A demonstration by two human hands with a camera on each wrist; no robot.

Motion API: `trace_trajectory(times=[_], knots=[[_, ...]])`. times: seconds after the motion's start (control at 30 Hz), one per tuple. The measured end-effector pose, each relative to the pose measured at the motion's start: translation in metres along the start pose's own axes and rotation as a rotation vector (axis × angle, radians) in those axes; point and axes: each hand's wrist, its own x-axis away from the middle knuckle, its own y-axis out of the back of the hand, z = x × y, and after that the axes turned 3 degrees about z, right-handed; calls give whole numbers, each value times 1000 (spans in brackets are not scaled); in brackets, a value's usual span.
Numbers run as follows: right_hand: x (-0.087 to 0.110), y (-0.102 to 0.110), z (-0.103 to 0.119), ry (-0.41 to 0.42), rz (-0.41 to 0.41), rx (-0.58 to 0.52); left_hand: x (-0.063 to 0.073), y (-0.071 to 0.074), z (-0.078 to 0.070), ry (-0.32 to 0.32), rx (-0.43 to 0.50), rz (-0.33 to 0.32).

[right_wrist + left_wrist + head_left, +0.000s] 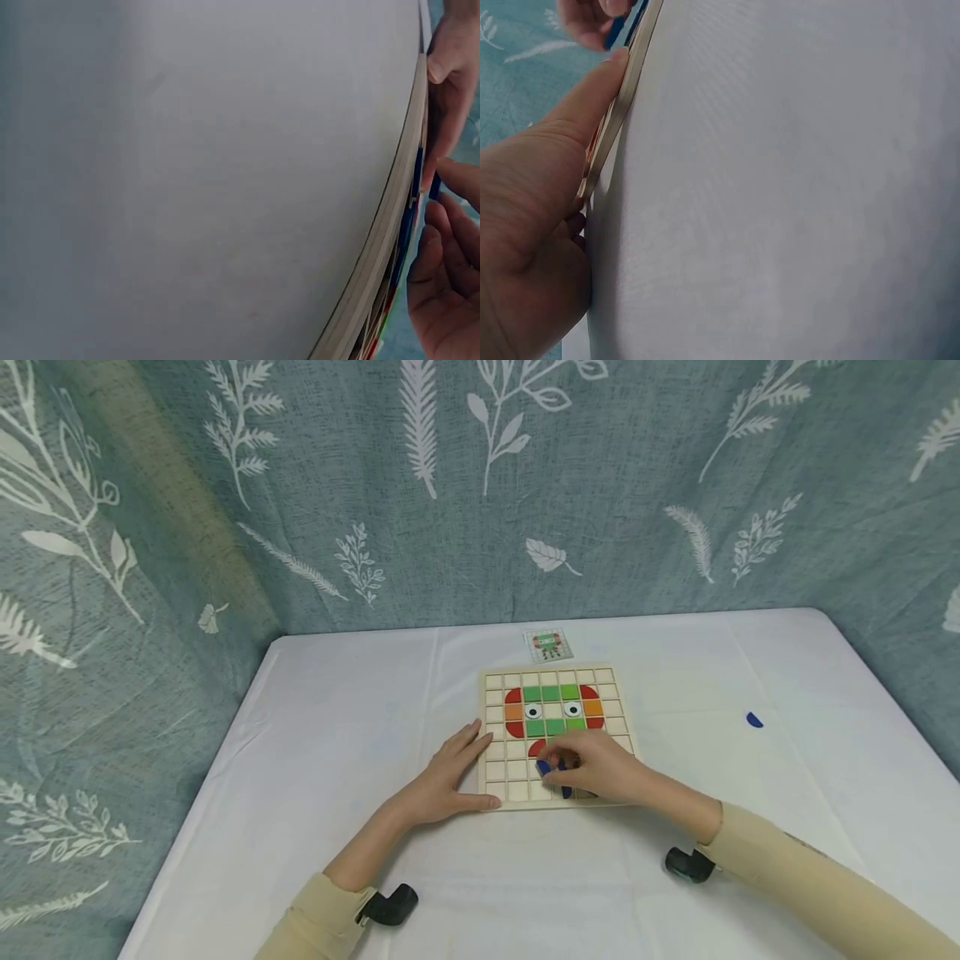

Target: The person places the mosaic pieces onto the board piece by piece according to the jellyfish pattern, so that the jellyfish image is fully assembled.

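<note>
A wooden grid board (495, 768) lies on the table, with red, green and orange pieces and two eye tiles set in its cells. My right hand (600, 767) is over the lower part of the board and pinches a blue half-round piece (543, 767) between thumb and fingertips. Beneath that hand more blue pieces (566, 792) sit on the board, partly hidden. My left hand (442, 781) lies along the board's left side, fingers spread and straight, the thumb at its lower left corner. In the left wrist view the thumb (592, 94) touches the board's edge.
Behind the board lies a small pattern card (548, 646) showing a similar figure. One loose blue half-round piece (754, 720) rests on the white tablecloth (360, 718) to the right. A blue-green curtain (450, 552) hangs behind the table.
</note>
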Motion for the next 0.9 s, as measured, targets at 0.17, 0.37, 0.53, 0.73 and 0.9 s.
trace_trajectory(times=[0.17, 0.37, 0.53, 0.73, 0.9], knots=[[-9, 0, 3, -3, 34, 40, 0, 0, 0, -2, 3, 0], [-12, 0, 5, 21, 49, 52, 0, 0, 0, 3, 0, 2], [-11, 0, 4, 25, 45, 44, -1, 0, 0, 0, -3, 0], [-3, 8, -3, -28, -19, -15, -2, -1, -1, 4, -4, 3], [17, 23, -15, -119, -116, -85, -2, -1, -1, 26, 0, 6]])
